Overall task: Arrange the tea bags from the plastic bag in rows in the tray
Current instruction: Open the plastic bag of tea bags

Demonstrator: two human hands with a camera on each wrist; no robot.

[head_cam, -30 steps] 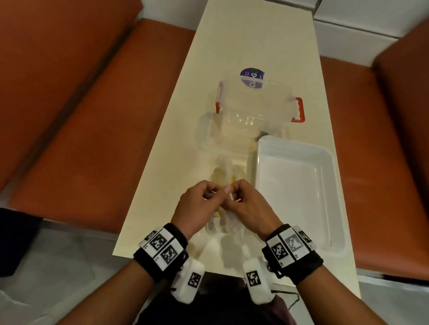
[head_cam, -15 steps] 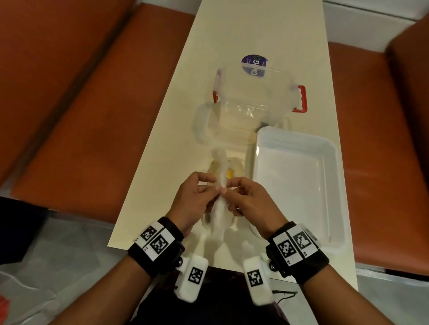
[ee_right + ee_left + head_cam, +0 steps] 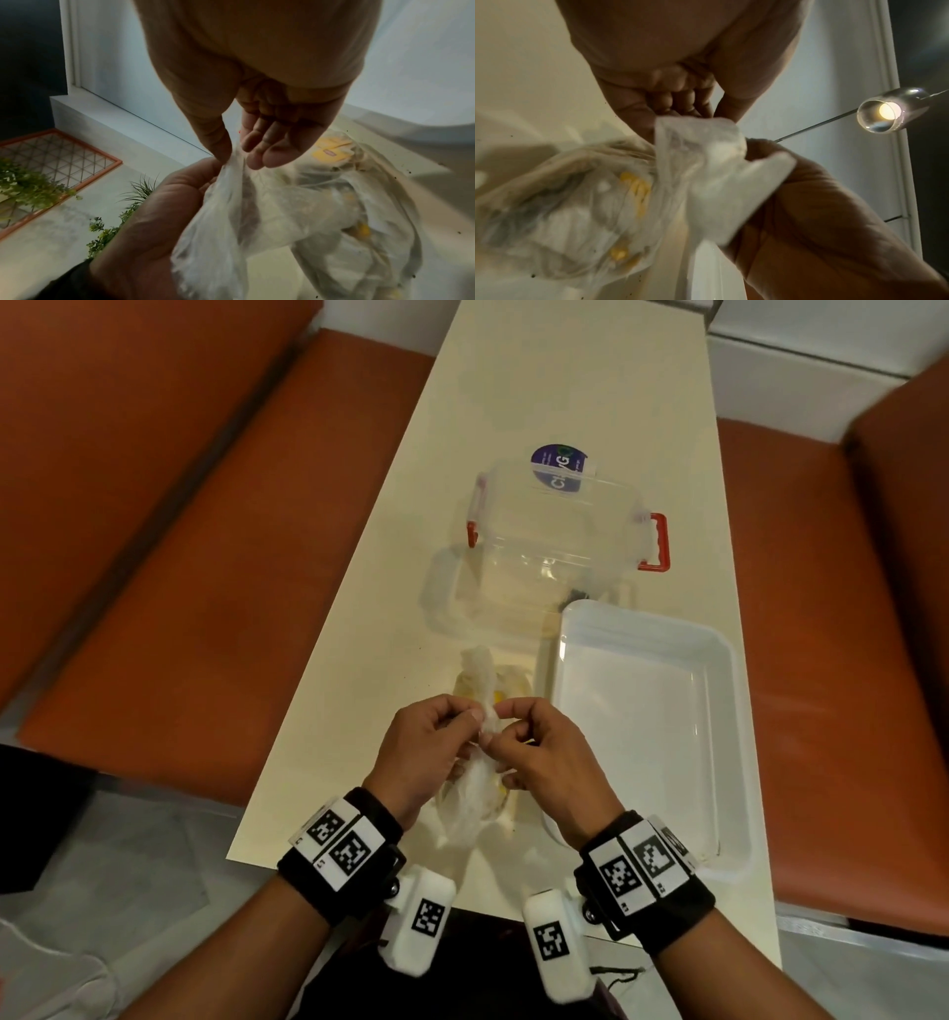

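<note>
A thin clear plastic bag [image 3: 475,793] of tea bags with yellow tags [image 3: 331,152] sits at the near middle of the cream table. Its bunched top sticks out beyond my fingers, away from me. My left hand [image 3: 475,719] pinches the bag's neck from the left, and my right hand [image 3: 500,726] pinches it from the right between thumb and forefinger. Up close, the bag [image 3: 598,213] is crumpled and the yellow tags [image 3: 636,186] show through it. The white tray [image 3: 642,737] stands just right of the hands with nothing in it.
A clear plastic box with red clasps [image 3: 554,541] stands behind the bag and tray, with a clear lid [image 3: 452,598] lying at its near left. Orange benches [image 3: 179,567] run along both sides of the narrow table. The table's near edge is just below my wrists.
Both hands have gathered the bag's neck and raised it a little. Its bunched top now sticks out past my fingertips instead of lying flat under them.
</note>
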